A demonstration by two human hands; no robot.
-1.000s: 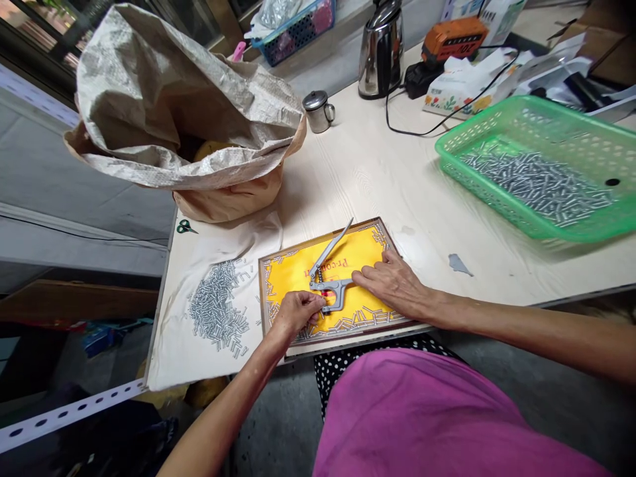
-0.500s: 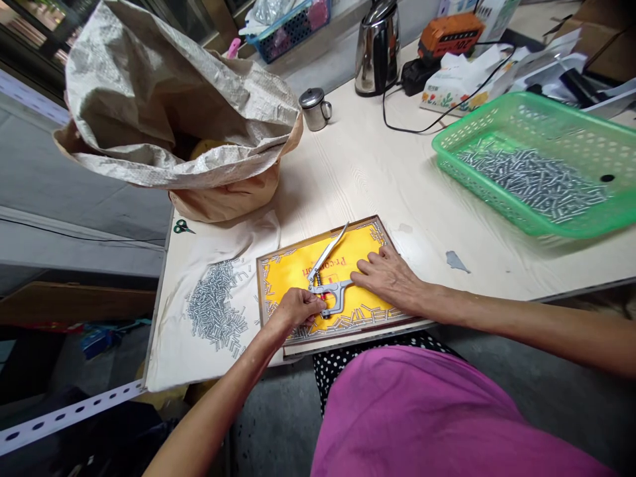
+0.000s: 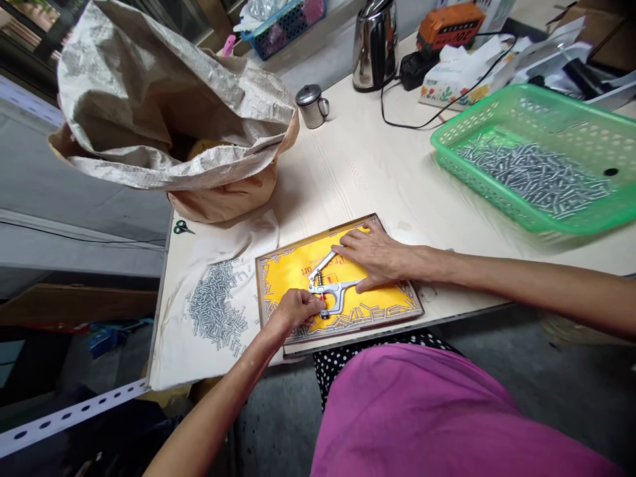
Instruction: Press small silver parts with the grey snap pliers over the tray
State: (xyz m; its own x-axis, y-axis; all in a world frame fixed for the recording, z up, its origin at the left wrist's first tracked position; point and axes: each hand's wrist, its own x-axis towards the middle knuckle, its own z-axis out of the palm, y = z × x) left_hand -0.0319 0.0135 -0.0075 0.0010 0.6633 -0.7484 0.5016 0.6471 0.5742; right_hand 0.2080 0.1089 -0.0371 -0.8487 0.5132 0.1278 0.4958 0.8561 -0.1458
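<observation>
Spreading its fingers, the right hand [image 3: 372,255] has come down flat over the long upper handle of the silver metal hand press [image 3: 334,289], folding it lower, while the left hand [image 3: 294,311] curls its fingers round the press's lower end on the yellow-lined wooden tray [image 3: 348,334]

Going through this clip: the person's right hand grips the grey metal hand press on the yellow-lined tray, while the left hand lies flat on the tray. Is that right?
No, the hands are swapped. The head view shows the left hand gripping the grey metal hand press on the yellow-lined tray, while the right hand lies flat on the tray.
</observation>
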